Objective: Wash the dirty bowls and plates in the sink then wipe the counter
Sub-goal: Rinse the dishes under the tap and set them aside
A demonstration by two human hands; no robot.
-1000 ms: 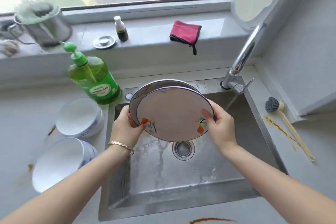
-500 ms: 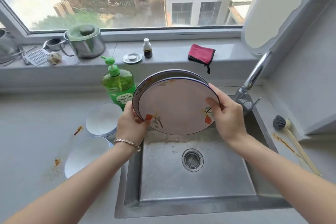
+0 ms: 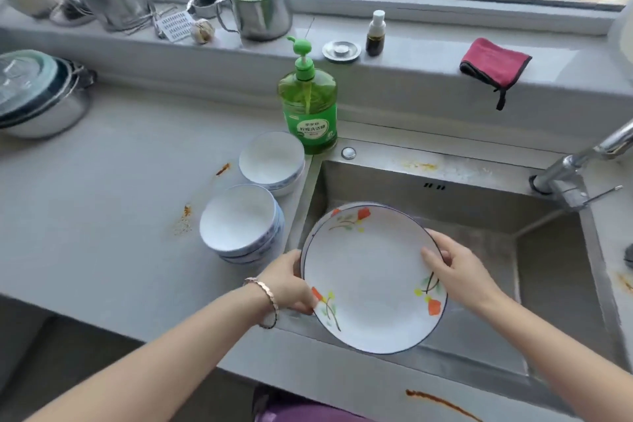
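Two stacked white plates (image 3: 371,279) with orange flower prints and a blue rim hang over the left part of the steel sink (image 3: 479,216). My left hand (image 3: 291,281) grips their left edge and my right hand (image 3: 452,271) grips their right edge, thumb on the top face. Only a sliver of the lower plate shows at the upper left. Two stacks of white bowls (image 3: 241,224) (image 3: 272,161) stand on the grey counter (image 3: 102,199) just left of the sink. Orange stains (image 3: 185,216) mark the counter.
A green dish soap bottle (image 3: 308,110) stands behind the bowls. The faucet (image 3: 575,168) rises at the sink's right. A red cloth (image 3: 493,62), a small bottle (image 3: 375,32), a metal lid and steel pots (image 3: 262,7) sit on the sill. A lidded pot (image 3: 37,92) stands far left.
Both hands have carried the plates down and to the left and tilted them from near upright to face up. The view has swung left, showing more counter.
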